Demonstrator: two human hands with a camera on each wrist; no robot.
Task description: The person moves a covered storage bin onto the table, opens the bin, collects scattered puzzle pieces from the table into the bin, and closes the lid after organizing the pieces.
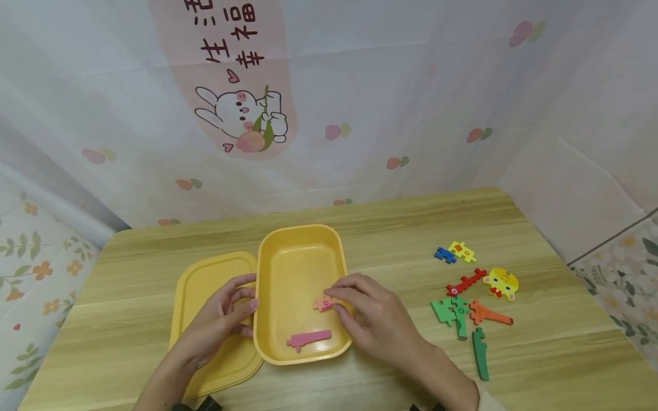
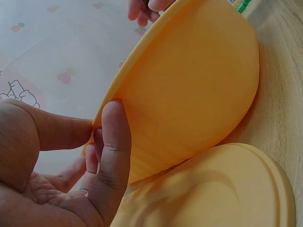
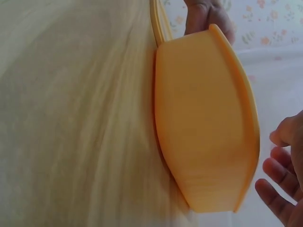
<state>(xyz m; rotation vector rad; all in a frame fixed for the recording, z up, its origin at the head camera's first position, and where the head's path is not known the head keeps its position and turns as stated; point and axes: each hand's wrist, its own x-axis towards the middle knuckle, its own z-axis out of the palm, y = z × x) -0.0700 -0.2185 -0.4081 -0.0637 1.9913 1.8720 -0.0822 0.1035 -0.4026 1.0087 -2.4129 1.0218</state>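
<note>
A yellow plastic box (image 1: 303,257) stands on the table, with my left hand (image 1: 226,314) at its left side. The thumb and forefinger pinch the box's rim in the left wrist view. Over the box's right side hangs my right hand (image 1: 377,319), palm down. In the right wrist view its thumb and fingers stand apart above the rim, with nothing seen between them. A light pink puzzle piece (image 1: 324,303) with a small round mark shows under these fingertips, partly covered. A darker pink puzzle piece (image 1: 309,339) lies on the box's floor near the front.
The yellow lid (image 1: 197,291) lies left of the box, beneath my left hand. Several wooden puzzle pieces lie at the right: a yellow animal head (image 1: 502,283), a red one (image 1: 466,282), an orange one (image 1: 492,314), green ones (image 1: 480,354), a blue one (image 1: 445,254). A printed curtain (image 1: 390,103) hangs behind.
</note>
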